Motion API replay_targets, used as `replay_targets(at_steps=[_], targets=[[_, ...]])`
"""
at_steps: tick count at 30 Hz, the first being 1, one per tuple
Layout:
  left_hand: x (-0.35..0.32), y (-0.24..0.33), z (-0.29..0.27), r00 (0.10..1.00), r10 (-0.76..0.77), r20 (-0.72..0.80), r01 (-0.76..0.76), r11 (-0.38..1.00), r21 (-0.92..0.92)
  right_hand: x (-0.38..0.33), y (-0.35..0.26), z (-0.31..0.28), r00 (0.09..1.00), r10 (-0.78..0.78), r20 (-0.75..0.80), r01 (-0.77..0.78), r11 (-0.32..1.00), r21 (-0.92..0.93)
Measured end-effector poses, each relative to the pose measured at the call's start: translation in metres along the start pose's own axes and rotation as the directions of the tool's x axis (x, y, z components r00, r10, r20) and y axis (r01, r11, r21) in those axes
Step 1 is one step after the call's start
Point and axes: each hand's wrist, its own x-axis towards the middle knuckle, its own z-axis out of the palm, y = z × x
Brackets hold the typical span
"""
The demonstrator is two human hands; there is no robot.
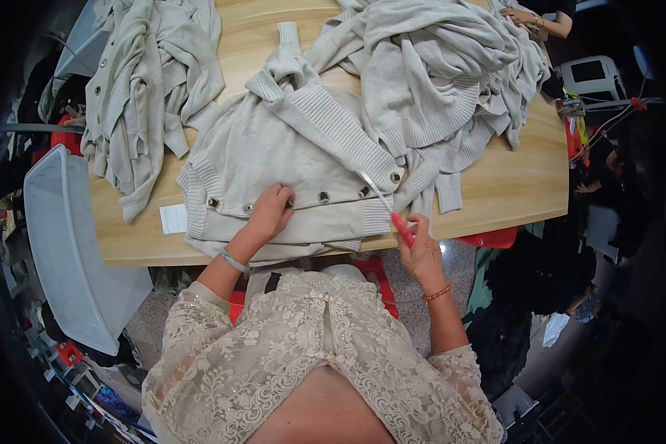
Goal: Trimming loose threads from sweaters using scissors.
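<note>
A beige knitted cardigan [303,159] with dark buttons along its ribbed band lies spread on the table in front of me. My left hand [271,211] rests on that band, its fingers bent and closed at one of the buttons. In my right hand [422,255] is a red-handled tool [401,229] with a long, slim silver blade. Its kind is not clear, as my fingers cover part of the handle. The blade slants up and left across the cardigan's right end, close to the last buttons [396,177].
More beige cardigans lie heaped on the wooden table [507,185], one pile [152,89] at left, a larger pile [436,66] at right. A white paper label [173,219] lies near the front edge. At left stands a white plastic bin [63,244]. Another person's hand [522,17] touches the far-right pile.
</note>
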Motion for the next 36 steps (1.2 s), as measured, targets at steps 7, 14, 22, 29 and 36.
replay_targets(at_steps=[7, 14, 22, 29, 36], targets=[[-0.006, -0.027, 0.023, 0.999, 0.034, -0.001, -0.033, 0.984, -0.178, 0.002, -0.009, 0.051, 0.853, -0.174, 0.492, 0.254, 0.962, -0.1], [-0.006, 0.005, 0.001, 0.998, 0.036, 0.053, -0.046, 0.979, 0.199, 0.012, -0.03, 0.037, 0.829, -0.263, 0.494, 0.328, 0.943, -0.048], [0.029, 0.034, 0.06, 0.98, 0.172, -0.1, -0.177, 0.983, -0.045, -0.01, 0.006, 0.01, 0.924, -0.101, 0.369, 0.177, 0.967, -0.181], [0.024, 0.018, 0.074, 0.991, 0.134, 0.021, -0.129, 0.978, -0.164, -0.026, -0.004, 0.007, 0.863, -0.078, 0.5, 0.143, 0.985, -0.093], [0.058, 0.051, 0.04, 0.971, 0.237, -0.03, -0.23, 0.963, 0.141, -0.019, 0.013, 0.003, 0.968, -0.072, 0.239, 0.071, 0.997, 0.013]])
